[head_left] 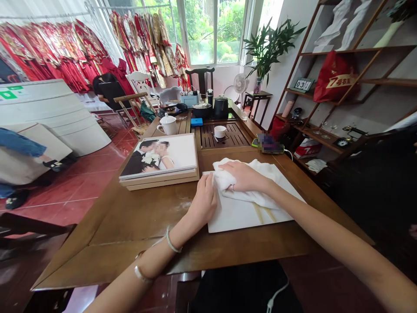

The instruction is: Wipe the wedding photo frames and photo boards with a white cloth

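Observation:
A white board point(234, 219) lies on the wooden table in front of me, with tan stripes on its near part. My right hand point(244, 176) presses a bunched white cloth point(267, 174) onto it, the fingers curled into the folds. The cloth hides much of the board's far part. At the board's left edge, my left hand point(204, 200) is closed, its fingertips gripping the edge close to the cloth. Left of my hands, a framed wedding photo point(182, 152) lies face up on a stack of similar panels point(163, 183).
Beyond the board, a slatted tea tray point(236, 139) holds a small white cup point(220, 131). A lidded white mug point(168, 125) stands behind the photo stack. A phone point(269, 144) with a cable lies at the table's right side. Another person's hand point(45, 158) shows at far left.

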`<state>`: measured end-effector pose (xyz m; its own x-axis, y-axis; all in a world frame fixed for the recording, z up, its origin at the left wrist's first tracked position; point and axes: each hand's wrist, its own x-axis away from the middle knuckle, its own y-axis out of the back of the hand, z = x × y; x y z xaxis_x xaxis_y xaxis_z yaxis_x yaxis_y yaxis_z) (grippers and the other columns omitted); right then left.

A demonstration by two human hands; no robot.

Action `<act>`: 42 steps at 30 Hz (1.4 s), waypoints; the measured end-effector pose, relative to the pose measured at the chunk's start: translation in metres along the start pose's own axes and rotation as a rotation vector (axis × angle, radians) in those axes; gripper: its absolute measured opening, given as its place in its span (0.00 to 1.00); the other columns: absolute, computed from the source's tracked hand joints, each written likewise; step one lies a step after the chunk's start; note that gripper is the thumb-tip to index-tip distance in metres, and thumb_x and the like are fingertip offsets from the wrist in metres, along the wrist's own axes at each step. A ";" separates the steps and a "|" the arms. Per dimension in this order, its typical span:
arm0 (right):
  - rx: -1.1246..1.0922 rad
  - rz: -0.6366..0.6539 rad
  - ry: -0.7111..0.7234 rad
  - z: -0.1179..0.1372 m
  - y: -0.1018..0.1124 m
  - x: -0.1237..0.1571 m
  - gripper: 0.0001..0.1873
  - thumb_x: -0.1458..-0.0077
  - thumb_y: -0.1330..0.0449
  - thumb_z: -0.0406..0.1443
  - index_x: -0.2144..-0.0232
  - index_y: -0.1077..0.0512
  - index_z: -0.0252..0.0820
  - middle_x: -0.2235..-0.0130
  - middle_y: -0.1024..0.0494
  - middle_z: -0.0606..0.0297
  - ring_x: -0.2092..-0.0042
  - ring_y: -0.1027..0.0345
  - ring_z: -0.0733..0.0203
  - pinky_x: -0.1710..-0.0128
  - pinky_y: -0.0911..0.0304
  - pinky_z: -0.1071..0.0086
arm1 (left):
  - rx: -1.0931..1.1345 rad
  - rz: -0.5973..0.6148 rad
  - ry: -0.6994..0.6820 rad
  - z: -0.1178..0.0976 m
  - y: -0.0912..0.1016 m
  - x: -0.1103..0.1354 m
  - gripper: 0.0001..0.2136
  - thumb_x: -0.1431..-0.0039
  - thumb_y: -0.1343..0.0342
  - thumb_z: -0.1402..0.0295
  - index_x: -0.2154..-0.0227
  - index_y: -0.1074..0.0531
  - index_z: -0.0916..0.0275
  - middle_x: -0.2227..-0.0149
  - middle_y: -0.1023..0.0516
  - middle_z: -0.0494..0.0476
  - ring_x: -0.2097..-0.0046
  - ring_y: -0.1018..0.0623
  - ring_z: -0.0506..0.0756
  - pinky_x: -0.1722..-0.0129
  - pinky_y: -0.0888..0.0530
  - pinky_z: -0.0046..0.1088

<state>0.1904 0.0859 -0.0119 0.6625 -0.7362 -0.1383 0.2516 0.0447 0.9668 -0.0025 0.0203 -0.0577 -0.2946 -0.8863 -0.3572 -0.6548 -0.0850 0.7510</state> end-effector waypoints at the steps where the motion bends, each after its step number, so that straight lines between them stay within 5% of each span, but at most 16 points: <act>1: 0.009 -0.009 0.018 0.007 0.000 0.005 0.35 0.54 0.36 0.39 0.43 0.34 0.37 0.45 0.27 0.48 0.46 0.33 0.39 0.47 0.37 0.48 | 0.015 -0.012 0.022 -0.002 0.001 0.000 0.22 0.32 0.64 0.68 0.37 0.46 0.69 0.38 0.37 0.73 0.35 0.37 0.62 0.35 0.39 0.49; 9: 0.022 0.049 0.176 0.068 0.001 0.078 0.41 0.59 0.32 0.38 0.42 0.35 0.35 0.43 0.29 0.43 0.42 0.37 0.37 0.43 0.41 0.46 | 0.075 0.002 0.083 -0.010 0.006 0.000 0.29 0.30 0.67 0.54 0.37 0.47 0.72 0.36 0.39 0.75 0.33 0.40 0.65 0.34 0.42 0.50; 14: -0.020 0.048 0.153 0.074 0.003 0.103 0.43 0.60 0.33 0.34 0.40 0.36 0.37 0.41 0.31 0.46 0.39 0.40 0.38 0.41 0.43 0.47 | 0.080 0.000 0.080 -0.011 0.007 0.000 0.28 0.30 0.66 0.54 0.37 0.46 0.70 0.36 0.38 0.75 0.33 0.39 0.64 0.35 0.41 0.50; 21: -0.070 -0.004 -0.038 0.046 0.001 0.058 0.35 0.55 0.35 0.37 0.43 0.34 0.39 0.44 0.28 0.52 0.43 0.37 0.42 0.44 0.40 0.49 | 0.199 -0.009 0.124 -0.015 0.009 0.000 0.29 0.30 0.67 0.52 0.37 0.45 0.69 0.36 0.39 0.74 0.33 0.39 0.63 0.34 0.44 0.49; 30: -0.055 0.032 -0.051 0.042 0.001 -0.016 0.28 0.53 0.35 0.38 0.49 0.32 0.38 0.47 0.27 0.52 0.45 0.36 0.43 0.49 0.38 0.50 | 0.257 -0.131 0.111 -0.017 0.010 -0.002 0.29 0.30 0.68 0.52 0.38 0.44 0.69 0.37 0.39 0.73 0.33 0.39 0.60 0.33 0.45 0.45; 42: -0.023 -0.010 0.028 0.101 -0.011 0.046 0.37 0.52 0.34 0.48 0.46 0.32 0.29 0.46 0.30 0.42 0.44 0.39 0.37 0.45 0.40 0.46 | 0.438 -0.099 0.258 -0.020 0.015 -0.005 0.25 0.30 0.67 0.55 0.42 0.36 0.66 0.38 0.34 0.68 0.35 0.36 0.59 0.33 0.44 0.45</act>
<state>0.1470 -0.0172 -0.0070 0.6790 -0.7178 -0.1540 0.2738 0.0530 0.9603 0.0030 0.0144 -0.0341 -0.0711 -0.9718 -0.2248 -0.9172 -0.0248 0.3976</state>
